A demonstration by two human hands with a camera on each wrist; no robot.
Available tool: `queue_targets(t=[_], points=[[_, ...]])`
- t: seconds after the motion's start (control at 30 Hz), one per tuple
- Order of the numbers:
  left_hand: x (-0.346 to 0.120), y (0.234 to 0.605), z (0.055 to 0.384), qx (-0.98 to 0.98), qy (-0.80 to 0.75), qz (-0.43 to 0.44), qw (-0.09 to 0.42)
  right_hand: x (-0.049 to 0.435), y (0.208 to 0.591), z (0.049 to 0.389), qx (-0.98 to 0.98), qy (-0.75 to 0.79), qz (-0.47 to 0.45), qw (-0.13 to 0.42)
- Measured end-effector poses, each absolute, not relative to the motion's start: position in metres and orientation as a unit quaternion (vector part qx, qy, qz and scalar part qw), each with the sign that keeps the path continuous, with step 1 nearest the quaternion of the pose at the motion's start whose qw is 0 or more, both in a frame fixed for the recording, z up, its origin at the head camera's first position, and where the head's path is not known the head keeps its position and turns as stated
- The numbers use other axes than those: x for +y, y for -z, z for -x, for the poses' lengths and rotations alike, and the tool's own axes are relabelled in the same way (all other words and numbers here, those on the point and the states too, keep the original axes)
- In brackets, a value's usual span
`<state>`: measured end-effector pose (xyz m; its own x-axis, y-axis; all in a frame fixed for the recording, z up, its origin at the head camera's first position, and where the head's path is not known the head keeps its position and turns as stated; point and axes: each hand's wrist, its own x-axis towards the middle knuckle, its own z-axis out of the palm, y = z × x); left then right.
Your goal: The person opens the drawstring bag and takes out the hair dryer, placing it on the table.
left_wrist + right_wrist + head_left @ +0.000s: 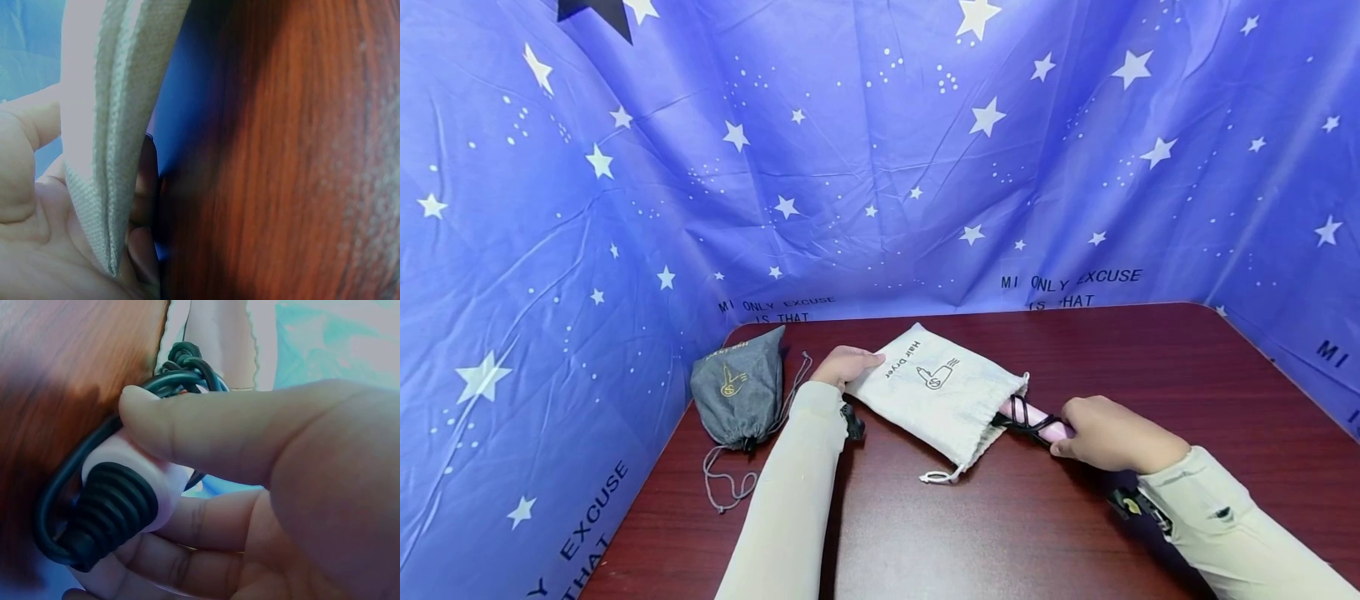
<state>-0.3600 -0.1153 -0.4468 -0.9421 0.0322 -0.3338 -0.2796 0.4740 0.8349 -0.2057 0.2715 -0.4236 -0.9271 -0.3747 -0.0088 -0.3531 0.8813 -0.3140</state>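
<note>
A white cloth drawstring bag [936, 387], printed "Hair Dryer", lies tilted on the table with its mouth toward the right. My left hand [845, 365] grips its far-left corner, thumb on top and fingers beneath; the bag's seamed edge [106, 156] sits between them in the left wrist view. From the bag's mouth sticks out a pink hair dryer handle [1051, 428], wound with black cord [1021, 417]. My right hand [1108, 429] pinches the end of that handle, next to the ribbed black cord sleeve [119, 503]. The rest of the dryer is hidden inside the bag.
A grey drawstring pouch [745, 396] with a gold print lies at the table's left edge, its loose cords [726, 483] trailing on the wood. The dark red table [925, 533] is bounded by a blue starred curtain [865, 167] behind and on both sides.
</note>
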Motion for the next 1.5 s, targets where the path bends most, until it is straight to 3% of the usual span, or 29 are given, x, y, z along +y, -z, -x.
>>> queue_targets(t=[1.5], points=[[-0.113,0.444,0.356,0.839,-0.520,0.068,0.142,0.287,0.412,0.205,0.972,0.131,0.179,0.082]])
